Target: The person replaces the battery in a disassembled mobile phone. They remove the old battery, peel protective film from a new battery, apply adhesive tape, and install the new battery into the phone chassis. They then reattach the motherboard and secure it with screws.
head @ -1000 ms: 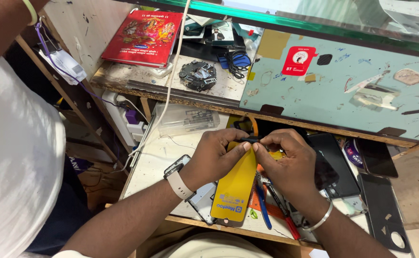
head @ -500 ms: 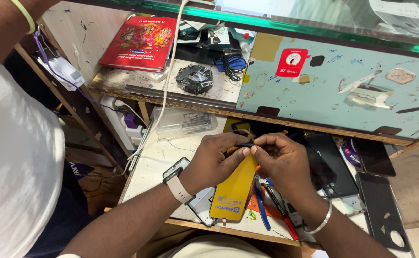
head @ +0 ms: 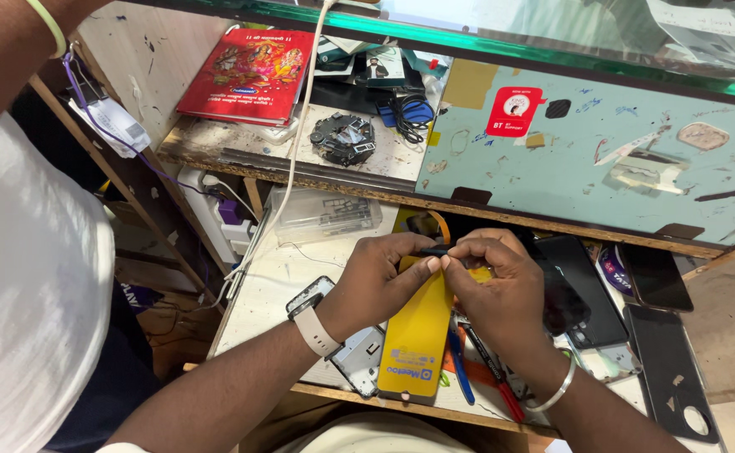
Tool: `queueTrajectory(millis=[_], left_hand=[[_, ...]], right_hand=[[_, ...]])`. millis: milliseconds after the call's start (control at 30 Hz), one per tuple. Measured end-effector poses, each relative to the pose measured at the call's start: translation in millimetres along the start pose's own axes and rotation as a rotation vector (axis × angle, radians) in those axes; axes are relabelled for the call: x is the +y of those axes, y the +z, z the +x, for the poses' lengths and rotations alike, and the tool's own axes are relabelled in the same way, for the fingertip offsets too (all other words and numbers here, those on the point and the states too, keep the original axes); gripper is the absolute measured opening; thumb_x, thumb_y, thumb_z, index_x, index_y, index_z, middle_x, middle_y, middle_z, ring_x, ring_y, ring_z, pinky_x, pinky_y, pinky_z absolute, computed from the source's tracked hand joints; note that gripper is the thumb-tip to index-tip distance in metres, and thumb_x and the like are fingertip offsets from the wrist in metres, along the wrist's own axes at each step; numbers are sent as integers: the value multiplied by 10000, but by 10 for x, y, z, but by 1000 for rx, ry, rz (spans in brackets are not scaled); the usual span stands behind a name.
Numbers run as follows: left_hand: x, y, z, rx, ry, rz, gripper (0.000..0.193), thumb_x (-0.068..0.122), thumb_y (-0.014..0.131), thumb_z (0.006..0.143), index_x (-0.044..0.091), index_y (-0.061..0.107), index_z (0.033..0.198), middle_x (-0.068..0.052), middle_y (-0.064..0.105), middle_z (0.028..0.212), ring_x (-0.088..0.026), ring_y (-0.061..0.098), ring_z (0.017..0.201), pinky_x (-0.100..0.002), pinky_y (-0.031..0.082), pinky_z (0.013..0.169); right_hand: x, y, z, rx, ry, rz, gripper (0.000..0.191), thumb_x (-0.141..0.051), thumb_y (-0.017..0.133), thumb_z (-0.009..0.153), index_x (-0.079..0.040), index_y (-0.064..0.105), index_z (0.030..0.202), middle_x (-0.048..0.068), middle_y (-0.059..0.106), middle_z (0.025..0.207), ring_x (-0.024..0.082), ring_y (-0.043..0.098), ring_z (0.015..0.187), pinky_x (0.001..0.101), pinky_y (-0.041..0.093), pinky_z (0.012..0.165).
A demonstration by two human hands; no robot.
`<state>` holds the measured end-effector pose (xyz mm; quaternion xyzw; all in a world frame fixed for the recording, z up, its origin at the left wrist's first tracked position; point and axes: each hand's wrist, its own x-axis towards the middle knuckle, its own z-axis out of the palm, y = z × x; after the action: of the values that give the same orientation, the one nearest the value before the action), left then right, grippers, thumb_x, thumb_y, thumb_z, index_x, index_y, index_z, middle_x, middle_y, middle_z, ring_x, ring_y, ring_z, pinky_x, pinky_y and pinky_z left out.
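Both hands meet above the middle of the table, near its front edge. Left hand [head: 376, 281] and right hand [head: 497, 285] each pinch a small dark part [head: 434, 250] between thumb and fingertips; the fingers cover most of it, so its kind is unclear. Beneath lies a yellow card [head: 418, 335], its top end hidden by the hands. Pliers [head: 459, 369] beside it are half covered by the right wrist.

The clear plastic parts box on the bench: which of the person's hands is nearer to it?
Left. The left hand lies just below the clear plastic box; the right hand is farther off, to its lower right.
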<state>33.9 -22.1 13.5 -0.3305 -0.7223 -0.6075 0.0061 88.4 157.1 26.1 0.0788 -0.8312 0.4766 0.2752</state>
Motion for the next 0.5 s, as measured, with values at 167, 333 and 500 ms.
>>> queueTrajectory(millis=[167,333,500], left_hand=[[-59,-11,6,-44,-19,-17,337,211,762,908,10,719,1176,-102,781,1000,-108,718,883,-278,582,779],[-102,-34,33,-60,-103,-66,329,186,781,896,17,719,1171,-82,785,1008,-86,699,891,-261,580,786],[-113,-91,58,-24,-96,-71,269,119,768,903,-4,724,1137,-80,769,983,-95,691,882,-264,574,787]], right_hand=[[-30,2,9,-1,-109,-185,142,-99,781,838,-34,708,941,118,635,1241,213,650,1099,338,533,909],[-112,-94,47,-98,-356,-183,115,-88,752,824,-59,685,913,189,548,1432,301,552,1312,392,456,1074],[-179,-215,49,-88,-338,193,69,-65,688,923,-88,641,968,173,549,1508,260,563,1318,346,473,1134]])
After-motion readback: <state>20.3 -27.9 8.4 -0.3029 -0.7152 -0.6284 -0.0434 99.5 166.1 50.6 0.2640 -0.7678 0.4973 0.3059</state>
